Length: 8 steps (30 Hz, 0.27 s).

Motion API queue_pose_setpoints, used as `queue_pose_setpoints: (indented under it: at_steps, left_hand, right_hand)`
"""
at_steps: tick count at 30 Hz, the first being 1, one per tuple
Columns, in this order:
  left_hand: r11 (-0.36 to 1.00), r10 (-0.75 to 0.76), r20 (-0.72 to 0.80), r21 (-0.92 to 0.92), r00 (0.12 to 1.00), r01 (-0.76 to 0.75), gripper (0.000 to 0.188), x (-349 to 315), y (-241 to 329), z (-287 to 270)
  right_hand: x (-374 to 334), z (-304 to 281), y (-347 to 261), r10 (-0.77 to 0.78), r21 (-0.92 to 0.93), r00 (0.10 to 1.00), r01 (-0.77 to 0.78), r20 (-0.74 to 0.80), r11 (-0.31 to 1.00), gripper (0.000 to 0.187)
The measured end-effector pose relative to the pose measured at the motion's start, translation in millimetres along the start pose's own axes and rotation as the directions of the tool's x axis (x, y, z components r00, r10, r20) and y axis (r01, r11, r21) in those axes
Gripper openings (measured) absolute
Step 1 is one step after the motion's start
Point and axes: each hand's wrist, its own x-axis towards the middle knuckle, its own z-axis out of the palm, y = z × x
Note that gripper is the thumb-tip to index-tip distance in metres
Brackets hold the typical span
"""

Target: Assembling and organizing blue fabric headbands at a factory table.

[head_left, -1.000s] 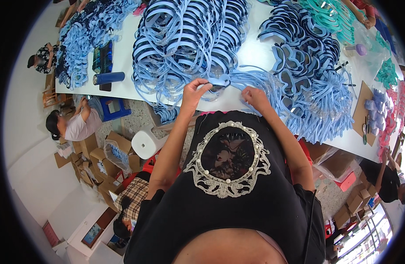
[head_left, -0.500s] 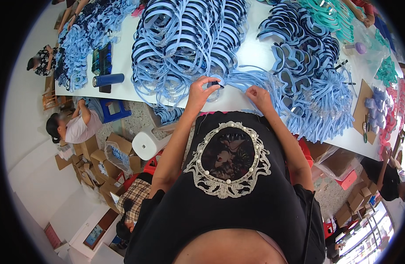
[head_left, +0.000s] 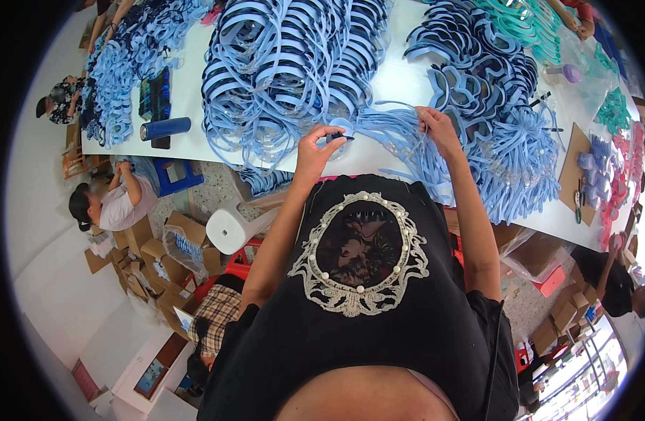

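Observation:
My left hand (head_left: 312, 151), at the table's near edge, pinches a small dark-and-light-blue piece (head_left: 342, 136) between thumb and fingers; its exact kind is too small to make out. Right beside it lies the end of a bundle of light blue rubber straps (head_left: 389, 126), spreading rightward. Over the right part of this bundle, my right hand (head_left: 440, 132) has its fingertips closed on a blue strap. Beyond my left hand stand rows of blue swim goggles (head_left: 287, 63) with looped straps. More blue goggles (head_left: 476, 77) are stacked past my right hand.
The white table (head_left: 399, 77) also carries a dark blue bottle (head_left: 166, 128), a pile of blue goggles (head_left: 115, 98), green goggles (head_left: 529, 24), a cardboard sheet (head_left: 571, 168) and pliers (head_left: 579, 203). A white stool (head_left: 227, 228) and cardboard boxes (head_left: 143, 252) stand left. Other people sit around.
My right hand has moved right and farther away, from near the bundle's middle to the straps beside the right-hand goggles. The left hand keeps its pinch, with the small piece turned slightly.

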Motion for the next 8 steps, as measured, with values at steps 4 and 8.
queue_pose_setpoints:
  at_steps: [4,8]
  left_hand:
    - [1.0,-0.018,0.026,-0.016,1.0,0.019,0.018,0,8,9]
    - [1.0,0.008,0.066,0.016,0.998,-0.009,0.018,0,10,9]
  right_hand:
    - [-1,-29,-2,0.05,-0.08,0.996,-0.055,-0.067,0.995,0.027]
    - [-3,-40,3,0.085,-0.029,0.991,-0.089,-0.105,0.996,0.035]
